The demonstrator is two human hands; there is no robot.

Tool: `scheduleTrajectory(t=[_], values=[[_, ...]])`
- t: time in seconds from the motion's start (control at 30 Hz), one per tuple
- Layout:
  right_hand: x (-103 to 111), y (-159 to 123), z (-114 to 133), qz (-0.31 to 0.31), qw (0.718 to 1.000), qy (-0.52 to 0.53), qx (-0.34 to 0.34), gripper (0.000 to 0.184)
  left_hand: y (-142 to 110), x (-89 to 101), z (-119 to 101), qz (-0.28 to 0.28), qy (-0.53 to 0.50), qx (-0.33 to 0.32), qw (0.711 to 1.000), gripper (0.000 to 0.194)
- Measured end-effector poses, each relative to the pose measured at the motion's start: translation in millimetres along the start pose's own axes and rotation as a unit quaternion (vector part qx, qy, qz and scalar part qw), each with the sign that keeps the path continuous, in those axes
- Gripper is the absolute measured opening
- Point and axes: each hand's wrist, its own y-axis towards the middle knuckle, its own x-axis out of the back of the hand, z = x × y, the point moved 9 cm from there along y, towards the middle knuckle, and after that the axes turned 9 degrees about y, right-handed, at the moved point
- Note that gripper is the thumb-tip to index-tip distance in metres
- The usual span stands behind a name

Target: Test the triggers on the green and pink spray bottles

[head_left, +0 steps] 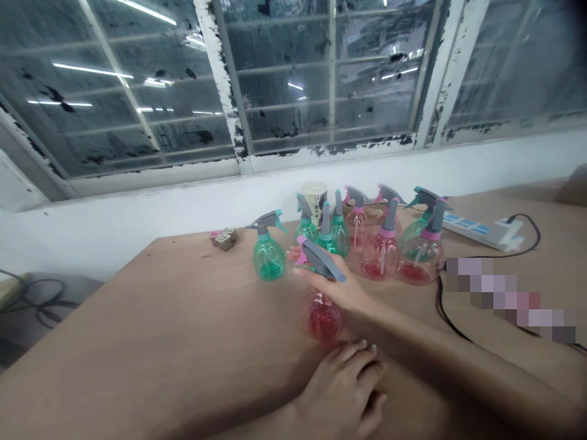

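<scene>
My right hand (343,284) reaches in from the right, with its fingers and thumb around the neck of a pink spray bottle (323,318). That bottle has a grey head with a pink trigger and stands on the table or just above it; I cannot tell which. My left hand (346,385) rests near the bottom middle, fingers loosely curved and apart, with nothing visible in it. Left of the held bottle stands a green spray bottle (268,256). Behind are more green spray bottles (339,235) and several pink ones (380,256), partly hiding one another.
Small brownish blocks (224,238) lie at the table's back left. A paper cup (314,198) stands behind the bottles. At the right are a power strip (481,231), a black cable (443,305) and a blurred-out item. A window (330,79) rises behind the wooden table (183,318).
</scene>
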Motion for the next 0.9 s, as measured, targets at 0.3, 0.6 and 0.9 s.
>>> scheduleTrajectory(t=[0.3,0.6,0.9], values=[[-0.4,-0.6,0.5,0.011,1.000,-0.026,-0.013,0.022,0.0,-1.5,0.6,0.005,0.002,-0.003,1.000,0.036],[-3.4,4.2,8.0,0.014,0.999,-0.039,-0.006,0.013,0.8,2.7,0.7,-0.001,-0.012,0.001,1.000,0.035],[-3.1,1.2,15.7,-0.001,0.997,-0.072,-0.009,0.020,-0.1,1.1,1.9,-0.006,-0.014,0.004,1.000,0.036]])
